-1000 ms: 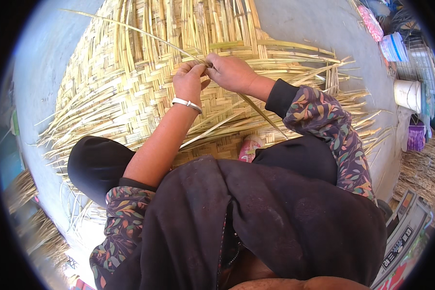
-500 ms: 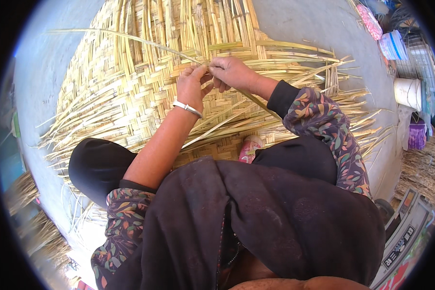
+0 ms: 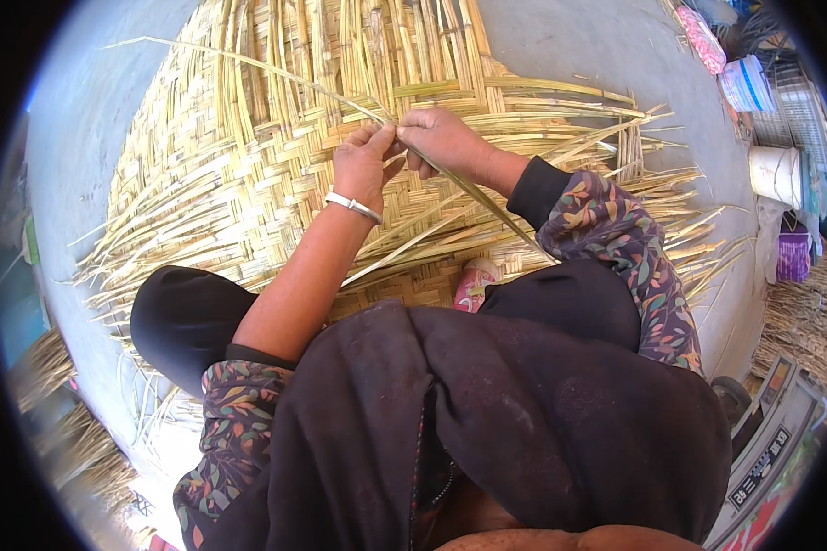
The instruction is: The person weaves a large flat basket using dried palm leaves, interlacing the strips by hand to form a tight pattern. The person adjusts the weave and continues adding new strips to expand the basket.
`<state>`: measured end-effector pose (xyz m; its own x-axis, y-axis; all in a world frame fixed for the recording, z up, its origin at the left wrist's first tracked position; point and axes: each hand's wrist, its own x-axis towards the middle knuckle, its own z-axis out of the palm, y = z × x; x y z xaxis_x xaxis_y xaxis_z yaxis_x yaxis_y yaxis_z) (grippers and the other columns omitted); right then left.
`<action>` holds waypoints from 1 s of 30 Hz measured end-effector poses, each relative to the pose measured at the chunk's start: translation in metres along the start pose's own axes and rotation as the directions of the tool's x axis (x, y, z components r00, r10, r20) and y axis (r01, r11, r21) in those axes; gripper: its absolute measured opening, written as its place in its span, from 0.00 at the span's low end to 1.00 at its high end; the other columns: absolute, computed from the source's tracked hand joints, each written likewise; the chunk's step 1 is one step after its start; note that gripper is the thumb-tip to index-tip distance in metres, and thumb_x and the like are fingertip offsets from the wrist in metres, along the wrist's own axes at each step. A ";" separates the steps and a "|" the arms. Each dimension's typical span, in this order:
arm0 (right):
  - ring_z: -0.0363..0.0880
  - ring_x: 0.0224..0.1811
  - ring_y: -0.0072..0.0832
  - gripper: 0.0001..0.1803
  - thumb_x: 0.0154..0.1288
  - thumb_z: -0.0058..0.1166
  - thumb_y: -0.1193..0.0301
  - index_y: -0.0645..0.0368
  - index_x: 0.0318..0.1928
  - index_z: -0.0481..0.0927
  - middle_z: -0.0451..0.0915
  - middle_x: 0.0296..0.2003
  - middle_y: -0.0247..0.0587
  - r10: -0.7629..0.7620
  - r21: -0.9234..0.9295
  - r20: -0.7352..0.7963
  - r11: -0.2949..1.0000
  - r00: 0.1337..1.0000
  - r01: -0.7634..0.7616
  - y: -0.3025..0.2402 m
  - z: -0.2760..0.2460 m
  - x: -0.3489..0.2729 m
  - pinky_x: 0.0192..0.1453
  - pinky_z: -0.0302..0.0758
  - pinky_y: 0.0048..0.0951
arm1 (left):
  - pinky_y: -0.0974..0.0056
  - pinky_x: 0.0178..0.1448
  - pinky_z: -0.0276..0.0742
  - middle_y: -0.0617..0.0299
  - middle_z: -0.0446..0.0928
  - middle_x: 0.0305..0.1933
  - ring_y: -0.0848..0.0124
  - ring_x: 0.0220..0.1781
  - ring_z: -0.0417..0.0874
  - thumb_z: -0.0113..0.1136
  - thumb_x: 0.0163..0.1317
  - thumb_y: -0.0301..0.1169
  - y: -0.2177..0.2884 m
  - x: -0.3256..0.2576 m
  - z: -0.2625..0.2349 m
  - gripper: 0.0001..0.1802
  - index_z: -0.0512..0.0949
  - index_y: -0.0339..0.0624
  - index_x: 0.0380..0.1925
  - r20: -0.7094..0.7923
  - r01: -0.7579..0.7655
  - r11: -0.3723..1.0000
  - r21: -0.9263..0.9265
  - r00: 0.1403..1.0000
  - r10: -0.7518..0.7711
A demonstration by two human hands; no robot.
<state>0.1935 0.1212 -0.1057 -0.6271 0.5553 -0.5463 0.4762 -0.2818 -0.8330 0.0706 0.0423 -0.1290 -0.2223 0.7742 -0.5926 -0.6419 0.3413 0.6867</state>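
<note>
We see the left hand (image 3: 360, 171) and right hand (image 3: 446, 142), both pinching one long strip (image 3: 476, 194) (close beside each other) above the woven mat (image 3: 271, 174).

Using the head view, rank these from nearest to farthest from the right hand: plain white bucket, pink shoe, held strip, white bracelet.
1. Held strip, in the right hand
2. White bracelet, lower left
3. Pink shoe, below in the picture
4. Plain white bucket, far right

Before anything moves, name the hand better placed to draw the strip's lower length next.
Probably the right hand: the strip slants down past it toward its dark cuff, while the left hand sits nearer the upper-left length.
</note>
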 end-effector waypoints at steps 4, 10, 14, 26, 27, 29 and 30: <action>0.73 0.18 0.22 0.13 0.68 0.42 0.66 0.62 0.35 0.74 0.74 0.20 0.37 0.008 -0.027 -0.003 1.000 1.000 -0.008 0.002 0.000 -0.001 0.22 0.73 0.23 | 0.64 0.42 0.74 0.66 0.76 0.31 0.73 0.36 0.77 0.55 0.63 0.30 0.001 -0.002 0.003 0.02 0.74 0.46 0.32 -0.011 0.021 1.000 -0.010 1.000 -0.021; 0.75 0.18 0.22 0.13 0.68 0.42 0.65 0.62 0.35 0.74 0.75 0.19 0.37 -0.019 -0.172 -0.017 0.985 1.000 0.016 0.001 0.006 -0.004 0.23 0.74 0.24 | 0.62 0.41 0.74 0.65 0.76 0.31 0.72 0.35 0.76 0.53 0.60 0.29 0.003 0.002 0.003 0.03 0.74 0.44 0.33 -0.174 0.004 1.000 -0.016 0.985 -0.006; 0.78 0.18 0.26 0.15 0.68 0.42 0.65 0.66 0.36 0.74 0.77 0.20 0.42 -0.086 -0.264 0.032 0.960 0.996 0.091 0.002 0.013 -0.012 0.24 0.76 0.27 | 0.63 0.39 0.74 0.62 0.77 0.32 0.71 0.34 0.76 0.50 0.61 0.31 0.019 0.013 -0.011 0.07 0.75 0.42 0.36 -0.283 -0.039 0.997 -0.070 0.959 0.018; 0.74 0.19 0.21 0.13 0.70 0.42 0.65 0.62 0.34 0.72 0.75 0.21 0.36 0.081 -0.096 0.160 0.993 0.984 -0.066 0.021 0.002 -0.028 0.25 0.75 0.23 | 0.63 0.34 0.77 0.59 0.78 0.30 0.69 0.31 0.78 0.49 0.62 0.30 0.054 0.026 -0.026 0.07 0.74 0.39 0.36 -0.434 -0.224 0.968 -0.112 0.888 0.155; 0.74 0.19 0.21 0.13 0.70 0.42 0.64 0.62 0.35 0.72 0.75 0.21 0.36 0.074 -0.086 0.168 0.995 0.983 -0.060 0.023 0.001 -0.028 0.25 0.75 0.24 | 0.63 0.34 0.77 0.59 0.78 0.30 0.70 0.31 0.78 0.49 0.62 0.30 0.057 0.027 -0.028 0.07 0.74 0.39 0.35 -0.428 -0.235 0.965 -0.117 0.889 0.164; 0.74 0.19 0.21 0.13 0.70 0.42 0.64 0.62 0.35 0.72 0.75 0.21 0.36 0.060 -0.065 0.185 0.997 0.981 -0.048 0.029 0.001 -0.027 0.25 0.76 0.24 | 0.64 0.34 0.77 0.59 0.78 0.30 0.70 0.31 0.78 0.50 0.62 0.30 0.061 0.027 -0.032 0.06 0.74 0.40 0.33 -0.417 -0.255 0.959 -0.127 0.890 0.182; 0.74 0.19 0.22 0.13 0.70 0.42 0.64 0.63 0.34 0.71 0.75 0.21 0.37 0.039 -0.082 0.182 0.996 0.983 -0.024 0.027 0.000 -0.028 0.25 0.76 0.24 | 0.61 0.39 0.75 0.59 0.78 0.34 0.69 0.35 0.78 0.49 0.63 0.32 0.064 0.029 -0.034 0.10 0.74 0.39 0.39 -0.415 -0.248 0.967 -0.064 0.888 0.200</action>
<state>0.2239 0.0981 -0.1123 -0.7097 0.3922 -0.5852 0.5401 -0.2305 -0.8095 -0.0022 0.0681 -0.1162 -0.6301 0.5347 -0.5631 -0.6121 0.1041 0.7839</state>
